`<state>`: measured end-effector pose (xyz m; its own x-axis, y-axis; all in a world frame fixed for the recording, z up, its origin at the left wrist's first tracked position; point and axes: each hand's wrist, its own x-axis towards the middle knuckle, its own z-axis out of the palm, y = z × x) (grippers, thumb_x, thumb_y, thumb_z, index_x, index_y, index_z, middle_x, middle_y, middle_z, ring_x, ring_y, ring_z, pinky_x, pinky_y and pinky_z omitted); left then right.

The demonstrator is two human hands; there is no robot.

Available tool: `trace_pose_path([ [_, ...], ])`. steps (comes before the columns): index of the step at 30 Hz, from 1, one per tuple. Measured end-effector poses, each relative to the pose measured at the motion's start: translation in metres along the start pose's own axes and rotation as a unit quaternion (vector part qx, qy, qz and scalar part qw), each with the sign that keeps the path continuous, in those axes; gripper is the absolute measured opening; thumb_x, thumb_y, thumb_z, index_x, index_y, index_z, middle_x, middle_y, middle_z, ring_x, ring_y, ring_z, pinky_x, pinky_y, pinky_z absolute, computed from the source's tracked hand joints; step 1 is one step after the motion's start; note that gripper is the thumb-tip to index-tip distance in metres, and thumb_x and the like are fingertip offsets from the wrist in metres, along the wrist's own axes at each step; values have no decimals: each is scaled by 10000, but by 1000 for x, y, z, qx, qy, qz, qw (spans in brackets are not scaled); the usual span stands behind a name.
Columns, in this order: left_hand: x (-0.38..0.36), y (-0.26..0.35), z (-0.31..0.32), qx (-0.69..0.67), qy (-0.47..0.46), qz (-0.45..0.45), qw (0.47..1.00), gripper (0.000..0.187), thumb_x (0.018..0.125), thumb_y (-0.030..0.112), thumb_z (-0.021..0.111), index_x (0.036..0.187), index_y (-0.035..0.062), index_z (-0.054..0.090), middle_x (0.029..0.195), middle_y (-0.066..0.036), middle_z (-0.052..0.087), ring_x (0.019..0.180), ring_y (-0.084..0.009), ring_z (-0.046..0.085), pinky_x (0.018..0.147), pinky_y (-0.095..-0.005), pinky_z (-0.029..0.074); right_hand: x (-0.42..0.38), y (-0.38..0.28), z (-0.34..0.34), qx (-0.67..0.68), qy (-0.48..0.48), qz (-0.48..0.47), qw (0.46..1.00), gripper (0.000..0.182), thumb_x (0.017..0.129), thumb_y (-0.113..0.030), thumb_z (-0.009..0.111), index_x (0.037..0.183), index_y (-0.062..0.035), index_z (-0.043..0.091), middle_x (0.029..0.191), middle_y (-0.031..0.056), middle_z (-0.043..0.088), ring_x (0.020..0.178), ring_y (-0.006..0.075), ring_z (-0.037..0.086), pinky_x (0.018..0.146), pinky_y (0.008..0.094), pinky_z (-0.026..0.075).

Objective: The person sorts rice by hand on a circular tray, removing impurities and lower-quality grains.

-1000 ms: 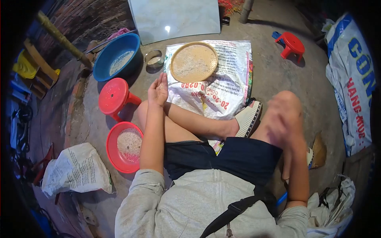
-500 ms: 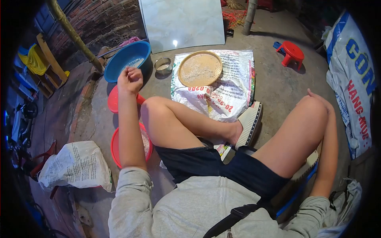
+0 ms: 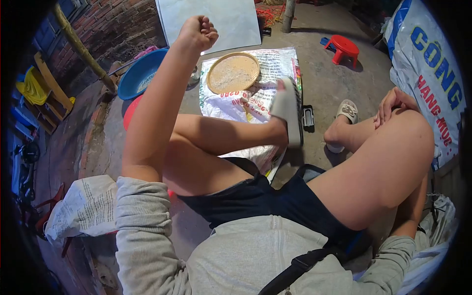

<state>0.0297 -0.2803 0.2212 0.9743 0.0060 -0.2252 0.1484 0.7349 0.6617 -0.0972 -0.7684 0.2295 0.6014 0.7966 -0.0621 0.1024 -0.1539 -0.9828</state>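
Observation:
My left hand (image 3: pixel 198 33) is raised in front of the white board (image 3: pixel 211 22), its fingers curled closed; whether anything is inside them is hidden. My right hand (image 3: pixel 394 104) rests on my right knee, fingers loosely bent and partly apart, holding nothing that shows. A round woven tray (image 3: pixel 246 58) with pale grains on it lies on the printed white sack (image 3: pixel 216 104), below and right of my left hand. A blue basin (image 3: pixel 129 84) with whitish contents stands left of my raised forearm. A metal bowl (image 3: pixel 194 76) is mostly hidden behind that forearm.
A red stool (image 3: pixel 342 45) stands at the back right, near large printed sacks (image 3: pixel 427 73). My left foot's sandal (image 3: pixel 290 113) is over the sack's edge. A black-framed object (image 3: pixel 308 118) lies beside it. At the left are a draped white sack (image 3: pixel 91 206) and a wooden pole (image 3: pixel 83 42).
My left hand has moved up and right, away from the blue basin. My legs have shifted, showing my right foot. My right hand has come over the knee. The camera view has shifted.

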Motion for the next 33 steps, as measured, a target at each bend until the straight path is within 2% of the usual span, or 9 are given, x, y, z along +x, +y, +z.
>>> trace_pose_path([
  [4, 28, 11, 7, 64, 9, 53, 997, 253, 862, 107, 429, 610, 115, 401, 490, 40, 261, 411, -80, 205, 391, -242, 168, -6, 0, 4, 11, 13, 13, 1000, 581, 988, -400, 328, 663, 19, 565, 640, 170, 576, 702, 283, 624, 749, 376, 509],
  [6, 41, 17, 9, 71, 5, 59, 996, 277, 861, 97, 421, 587, 122, 379, 483, 46, 222, 414, -79, 186, 391, -237, 165, -15, -5, 22, -10, 131, -24, 991, 530, 989, -362, 343, 671, 15, 538, 646, 161, 561, 688, 288, 618, 733, 371, 512],
  [10, 56, 5, 1, 92, 35, 77, 992, 285, 856, 95, 418, 576, 127, 384, 476, 49, 261, 403, -77, 203, 393, -242, 165, -13, -9, 33, 13, 190, -20, 982, 472, 967, -305, 429, 675, 41, 560, 640, 161, 579, 650, 275, 623, 672, 352, 521],
  [18, 53, -29, -38, 77, 178, 86, 977, 264, 845, 98, 420, 584, 134, 402, 479, 64, 277, 399, -74, 215, 394, -240, 163, 0, -20, 32, 27, 170, 25, 985, 337, 926, -222, 466, 747, 48, 558, 699, 185, 593, 694, 288, 612, 722, 369, 505],
  [19, 58, -28, -51, 80, 161, 85, 980, 168, 869, 117, 418, 723, 72, 489, 502, 37, 319, 409, -78, 250, 396, -246, 172, 2, -21, 31, 27, 171, 32, 984, 318, 920, -210, 471, 757, 49, 557, 707, 188, 595, 701, 289, 611, 729, 372, 503],
  [22, 70, -37, -71, 86, 191, 57, 976, 254, 856, 117, 424, 604, 146, 411, 479, 69, 279, 392, -72, 215, 384, -238, 156, 9, -22, 29, 30, 172, 56, 983, 263, 902, -174, 488, 787, 52, 557, 732, 198, 601, 720, 295, 606, 750, 379, 496],
  [26, 105, -53, -113, 99, 195, 12, 976, 193, 883, 144, 417, 705, 99, 477, 500, 54, 321, 401, -79, 258, 387, -236, 168, 28, -23, 14, 23, 170, 83, 982, 211, 884, -139, 504, 818, 55, 556, 757, 208, 607, 739, 300, 601, 771, 387, 489],
  [31, 132, -75, -156, 79, 218, -48, 971, 266, 895, 172, 425, 631, 149, 420, 484, 72, 266, 383, -78, 181, 358, -223, 156, 62, 7, -58, -74, -20, 201, 977, 427, 926, -275, 543, 682, 68, 616, 639, 156, 629, 614, 247, 641, 624, 330, 522],
  [33, 140, -79, -180, 88, 230, -55, 968, 262, 901, 178, 427, 642, 146, 429, 491, 72, 272, 387, -76, 187, 360, -220, 164, 79, 33, -87, -67, -25, 264, 962, 401, 906, -264, 576, 693, 70, 639, 669, 153, 648, 628, 233, 647, 644, 321, 514],
])
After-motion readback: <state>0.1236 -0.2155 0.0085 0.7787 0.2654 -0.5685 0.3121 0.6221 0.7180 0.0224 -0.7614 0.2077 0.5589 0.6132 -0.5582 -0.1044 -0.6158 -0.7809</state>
